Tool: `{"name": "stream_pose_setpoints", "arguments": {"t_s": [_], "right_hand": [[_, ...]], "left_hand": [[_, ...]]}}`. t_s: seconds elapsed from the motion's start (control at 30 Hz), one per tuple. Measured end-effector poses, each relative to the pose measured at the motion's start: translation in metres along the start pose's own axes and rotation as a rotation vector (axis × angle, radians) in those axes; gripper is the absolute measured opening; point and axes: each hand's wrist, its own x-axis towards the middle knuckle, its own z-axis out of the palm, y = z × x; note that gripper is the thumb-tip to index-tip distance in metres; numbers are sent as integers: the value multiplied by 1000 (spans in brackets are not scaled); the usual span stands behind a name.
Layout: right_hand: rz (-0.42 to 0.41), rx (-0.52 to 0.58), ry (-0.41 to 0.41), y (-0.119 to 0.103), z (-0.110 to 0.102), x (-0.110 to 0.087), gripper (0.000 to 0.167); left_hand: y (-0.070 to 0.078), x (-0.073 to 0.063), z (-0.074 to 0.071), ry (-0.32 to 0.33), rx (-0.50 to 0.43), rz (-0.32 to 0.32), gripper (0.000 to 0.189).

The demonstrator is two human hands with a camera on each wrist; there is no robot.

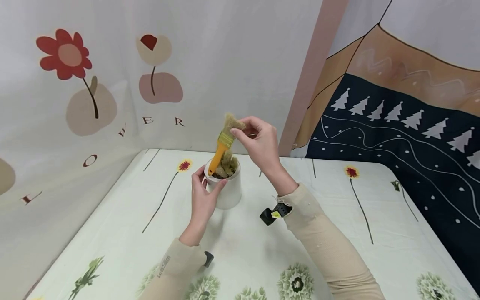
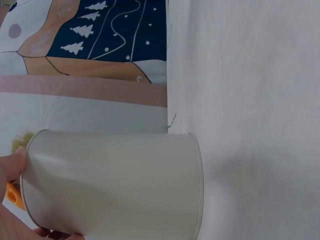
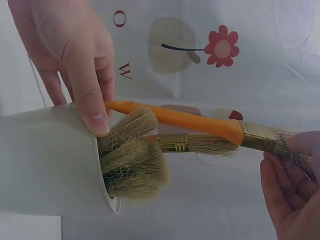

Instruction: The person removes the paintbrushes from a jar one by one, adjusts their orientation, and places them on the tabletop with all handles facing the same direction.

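Observation:
A white cylindrical container (image 1: 229, 192) stands upright on the table, and my left hand (image 1: 204, 198) grips it near the rim, with the thumb at the front. Bristle ends of several brushes (image 3: 137, 160) stick up out of its mouth; their handles are hidden inside. My right hand (image 1: 262, 143) pinches the bristles of a paintbrush (image 3: 200, 125) with an orange handle and a metal ferrule. This brush slants bristles up, its handle tip at the container's mouth near my left hand. In the left wrist view the container's side (image 2: 110, 180) fills the lower part.
A white cloth with printed flowers covers the table (image 1: 300, 241). Behind it hangs a pale curtain (image 1: 232, 62) with printed flowers and letters. A dark blue cloth (image 1: 397, 137) with printed trees lies to the right. A black wrist camera (image 1: 275, 212) sits at my right cuff.

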Motion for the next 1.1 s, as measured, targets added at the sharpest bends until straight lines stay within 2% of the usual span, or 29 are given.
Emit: {"name": "stream_pose_setpoints", "arguments": {"t_s": [0.7,1.1], "right_hand": [[35,84,45,-4,-11,6,15],[27,109,59,-5,-21,10,18]], "left_hand": [[2,-3,0,3,1,7,83],[2,-2,0,-2,5,13,83]]}}
